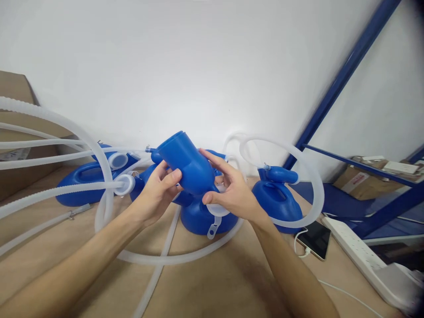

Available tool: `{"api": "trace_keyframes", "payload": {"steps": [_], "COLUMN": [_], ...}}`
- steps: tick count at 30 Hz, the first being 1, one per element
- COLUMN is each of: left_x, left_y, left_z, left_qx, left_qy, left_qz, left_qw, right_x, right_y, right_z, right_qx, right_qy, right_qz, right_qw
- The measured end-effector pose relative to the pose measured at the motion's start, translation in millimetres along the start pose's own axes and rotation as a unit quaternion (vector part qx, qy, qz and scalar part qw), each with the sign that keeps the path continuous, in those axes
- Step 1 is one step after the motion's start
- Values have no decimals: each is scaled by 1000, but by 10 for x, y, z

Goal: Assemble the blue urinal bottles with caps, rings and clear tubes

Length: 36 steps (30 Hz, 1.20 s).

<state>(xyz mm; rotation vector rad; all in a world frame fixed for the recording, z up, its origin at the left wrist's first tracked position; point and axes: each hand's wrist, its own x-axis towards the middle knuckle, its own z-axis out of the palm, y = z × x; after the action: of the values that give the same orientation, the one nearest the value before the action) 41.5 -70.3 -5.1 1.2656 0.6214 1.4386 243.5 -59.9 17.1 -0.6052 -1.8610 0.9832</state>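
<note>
A blue plastic piece with a wide open mouth (188,163) is held up at the centre, its mouth pointing up and left. My left hand (159,190) grips its lower left side, thumb on the front. My right hand (232,187) holds its right side, with the thumb at the lower edge. Just below stands a blue bottle (195,218), partly hidden by the held piece and my right hand. A translucent cap with a strap (217,211) shows under my right thumb. A translucent hose (195,255) curves in front of that bottle.
More blue bottles stand at the left (79,196) and right (281,203), with several translucent hoses. A phone (316,238) lies beside a white power strip (351,243). Cardboard (20,119) stands at the far left, and a blue metal frame (341,79) rises at the right.
</note>
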Motion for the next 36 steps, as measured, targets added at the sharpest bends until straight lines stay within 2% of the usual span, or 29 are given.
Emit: {"api": "trace_keyframes", "payload": {"steps": [2,4,5,7,9,11,14,18,22,29,34,36], "left_x": [11,36,46,51,36,14,1,22,32,32,22,20], "left_y": [69,137,161,172,132,69,18,64,79,32,29,30], "left_z": [-18,-96,-144,-221,-246,-224,-186,-203,-199,-193,-200,-190], "left_qx": [-24,-20,-9,21,52,63,58,88,106,138,186,199], "left_qy": [51,55,27,-77,-172,-206,-184,-159,-157,-150,-155,-141], "left_qz": [39,62,51,0,-40,-44,-43,-66,-60,-53,-59,-63], "left_qw": [998,996,998,997,983,976,980,981,980,978,968,968], "right_x": [56,115,142,189,224,248,271,290,297,297,255,213], "right_y": [81,158,192,258,335,445,680,1013,1187,1193,1078,1020], "right_z": [-27,-101,-141,-199,-216,-205,-192,-241,-297,-266,-174,-151], "right_qx": [6,23,38,67,79,64,-2,-74,-129,-175,-177,-210], "right_qy": [74,172,221,295,324,316,273,195,186,237,234,226], "right_qz": [-4,1,3,4,9,22,43,71,62,44,47,53], "right_qw": [997,985,975,953,943,946,961,975,972,954,955,950]}}
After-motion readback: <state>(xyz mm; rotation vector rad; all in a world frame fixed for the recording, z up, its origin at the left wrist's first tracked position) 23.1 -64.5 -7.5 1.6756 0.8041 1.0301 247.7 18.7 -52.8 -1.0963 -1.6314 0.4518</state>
